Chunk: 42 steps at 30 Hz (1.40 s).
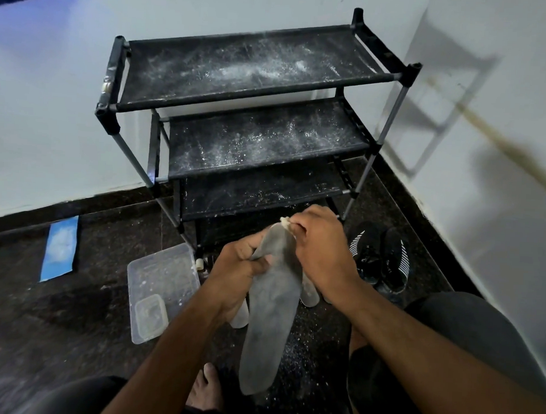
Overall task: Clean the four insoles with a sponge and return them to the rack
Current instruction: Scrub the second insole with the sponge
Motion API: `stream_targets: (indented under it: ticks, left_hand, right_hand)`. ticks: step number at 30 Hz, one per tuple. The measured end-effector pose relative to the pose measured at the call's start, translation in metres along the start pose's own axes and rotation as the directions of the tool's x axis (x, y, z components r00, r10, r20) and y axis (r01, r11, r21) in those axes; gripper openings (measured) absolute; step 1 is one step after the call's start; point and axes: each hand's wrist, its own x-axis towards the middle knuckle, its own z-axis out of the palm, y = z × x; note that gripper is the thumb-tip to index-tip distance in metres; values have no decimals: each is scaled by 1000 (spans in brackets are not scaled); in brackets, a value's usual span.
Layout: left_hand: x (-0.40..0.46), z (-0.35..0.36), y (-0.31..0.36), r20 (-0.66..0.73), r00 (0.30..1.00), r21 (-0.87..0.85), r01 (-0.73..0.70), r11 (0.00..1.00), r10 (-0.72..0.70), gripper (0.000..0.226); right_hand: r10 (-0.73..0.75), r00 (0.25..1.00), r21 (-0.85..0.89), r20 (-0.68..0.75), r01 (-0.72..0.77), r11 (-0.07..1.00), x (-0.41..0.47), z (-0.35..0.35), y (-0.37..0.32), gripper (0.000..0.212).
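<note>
My left hand (237,261) grips a long grey insole (269,324) near its upper end, holding it upright over the floor. My right hand (320,245) pinches a small pale sponge (287,223) against the insole's top edge. Two other pale insoles lie on the floor behind it, one insole (240,314) under my left wrist and another insole (309,293) under my right wrist, both partly hidden. The black shoe rack (254,91) stands ahead against the wall, its fabric shelves dusted with white powder.
A clear plastic tub (160,283) with a smaller container inside sits on the dark floor to the left. A blue cloth (59,249) lies farther left. Black shoes (380,257) stand right of the rack. My bare foot (205,387) and knees frame the bottom.
</note>
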Motion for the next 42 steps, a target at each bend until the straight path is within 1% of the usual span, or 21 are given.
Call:
stream_targets:
  ticks: [2, 4, 5, 8, 9, 10, 12, 13, 16, 17, 20, 22, 23, 25, 28, 30, 32, 34, 38, 40, 42]
  left_hand:
    - [1, -5, 2, -59, 998, -28, -5, 1000, 4, 34]
    - [2, -7, 2, -98, 995, -39, -3, 999, -1, 28]
    - [2, -7, 2, -101, 995, -45, 0, 999, -4, 27]
    - [3, -6, 0, -86, 996, -42, 2, 999, -6, 27]
    - [3, -6, 0, -78, 997, -48, 3, 999, -6, 26]
    - [3, -7, 0, -74, 997, -57, 6, 998, -11, 25]
    - [2, -7, 1, -80, 997, -75, 17, 997, -23, 23]
    - [2, -7, 1, -87, 996, -77, 16, 997, -23, 22]
    - [3, -8, 0, -90, 996, -51, 14, 999, -19, 22]
    - [3, -8, 0, -88, 996, -44, 13, 999, -17, 22]
    - [3, -8, 1, -102, 995, -43, 15, 999, -19, 21]
    - [3, -8, 4, -126, 992, -56, 24, 998, -30, 22]
    - [2, -8, 4, -137, 990, -72, 25, 997, -34, 23]
    - [3, -10, 4, -154, 988, -124, 11, 992, -31, 25]
    - [7, -12, 2, -174, 983, -225, 12, 974, -53, 30]
    - [8, -11, 2, -180, 980, -275, 30, 961, -82, 32]
    - [9, -11, 2, -163, 981, -314, 50, 948, -106, 36]
    - [8, -11, 5, -115, 986, -361, 69, 930, -118, 39]
    - [6, -8, 6, -38, 992, -408, 94, 908, -120, 38]
    - [4, -3, 3, -33, 991, -410, 105, 906, -130, 35]
    - [3, 1, 1, -71, 986, -410, 112, 905, -153, 34]
  right_hand:
    - [56, 997, 3, -60, -56, 998, 1, -1, 7, 13]
    - [6, 993, 22, -116, -4, 1000, -1, -2, 3, 12]
    - [-35, 993, 32, -111, 39, 999, -4, -2, -2, 12]
    - [-149, 989, 21, 10, 149, 989, -10, 5, -10, 9]
    - [-137, 990, 2, 39, 137, 991, -8, 6, -9, 10]
    - [-95, 995, -12, 36, 95, 995, -7, 7, -7, 11]
    - [-30, 1000, -5, -4, 30, 1000, -5, 5, -5, 12]
    - [-48, 999, 7, 2, 48, 999, -6, 4, -6, 11]
    - [-192, 978, -15, 81, 194, 981, -16, 4, -16, 8]
    - [-192, 978, -20, 82, 194, 981, -17, 5, -16, 9]
    - [-36, 999, -13, 12, 36, 999, -6, 3, -5, 10]
    - [50, 997, 23, -54, -49, 999, 1, -2, 3, 12]
    - [62, 994, 55, -85, -57, 997, 2, -4, 4, 11]
    - [16, 996, 78, -91, -8, 997, -2, -4, 0, 10]
    - [-71, 997, 77, 22, 69, 995, -12, 4, -9, 8]
    - [-99, 993, 44, 60, 96, 994, -14, 8, -12, 8]
    - [-62, 998, 37, 26, 61, 997, -11, 9, -11, 12]
    - [1, 999, 49, -33, 1, 999, -6, 5, -9, 12]
    - [105, 988, 167, -111, -85, 982, -5, -1, -9, 10]
    - [128, 984, 214, -121, -100, 972, -6, -2, -11, 9]
    - [130, 985, 206, -110, -105, 973, -7, 0, -12, 9]
